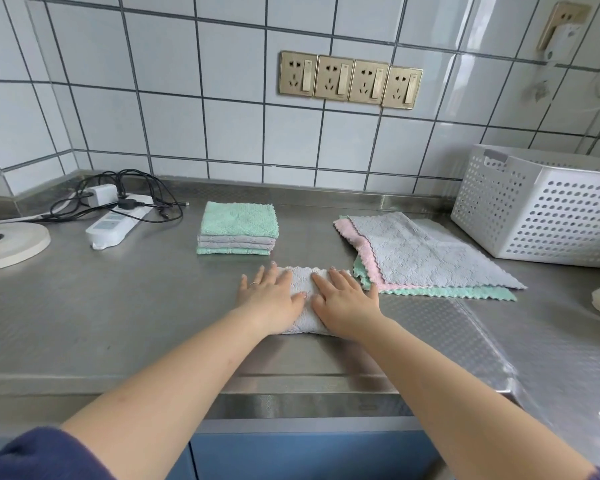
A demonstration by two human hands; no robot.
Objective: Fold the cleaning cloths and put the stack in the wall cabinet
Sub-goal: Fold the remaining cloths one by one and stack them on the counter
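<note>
- Steel worktop (125, 306) under a white-tiled wall; four gold sockets (350, 80) above, power strip (118, 221) with cables at far left, white perforated basket (541, 209) at far right.
- Grey cloth (303, 299) part-folded, near the front edge, long axis running away from the body.
- Left hand (271, 294) flat on cloth's left side, fingers straight and slightly spread, pressing; ring on one finger.
- Right hand (347, 299) flat on cloth's right side, fingers straight, pressing; nothing pinched by either.
- Folded stack (238, 230) of green and grey cloths straight behind, slightly left; left hand nearer.
- Unfolded pile (426, 258), grey over pink over green, just beside right hand, to its right.
- Likely next: finish the fold, lift forward-left onto the stack.
- Wall cabinet not in view.
</note>
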